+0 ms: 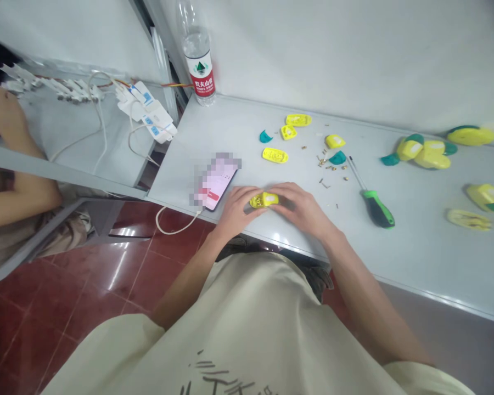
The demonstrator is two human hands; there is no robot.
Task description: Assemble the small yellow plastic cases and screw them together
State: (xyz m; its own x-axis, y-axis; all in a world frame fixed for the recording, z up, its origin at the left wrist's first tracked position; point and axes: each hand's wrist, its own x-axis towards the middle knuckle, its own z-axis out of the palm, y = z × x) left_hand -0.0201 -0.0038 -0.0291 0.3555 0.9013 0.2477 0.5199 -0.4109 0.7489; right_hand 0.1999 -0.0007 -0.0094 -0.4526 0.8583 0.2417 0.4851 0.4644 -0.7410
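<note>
Head view, hands: The left hand (pixel 239 204) and the right hand (pixel 302 208) are closing from either side on one small yellow casing (pixel 264 199), fingers curled around its ends and pressing it together.
Head view, where it is: The yellow casing is sitting low over the near edge of the grey table (pixel 415 258), between the two hands and just right of a phone (pixel 216 184).
Head view, done so far: Off to the right, several yellow-and-teal units (pixel 424 152) are lying closed up, which looks like finished work.
Head view, left over: Loose yellow shells (pixel 275 156), a teal piece (pixel 265 136) and scattered screws (pixel 329 164) are lying unjoined beyond the hands. The green-handled screwdriver (pixel 374 203) is resting untouched, apart from the right hand.
Head view, hard to make out: The fingers are covering most of the casing, so I cannot tell whether its halves are meeting or whether any screw is in. The phone's screen is blurred out. The units at the far right are smeared, and one is being cut off by the frame edge.
Head view, nearby: A co-worker's arm (pixel 8 164) is showing at the left, behind a divider. A water bottle (pixel 200 60) is standing at the table's far corner.
</note>
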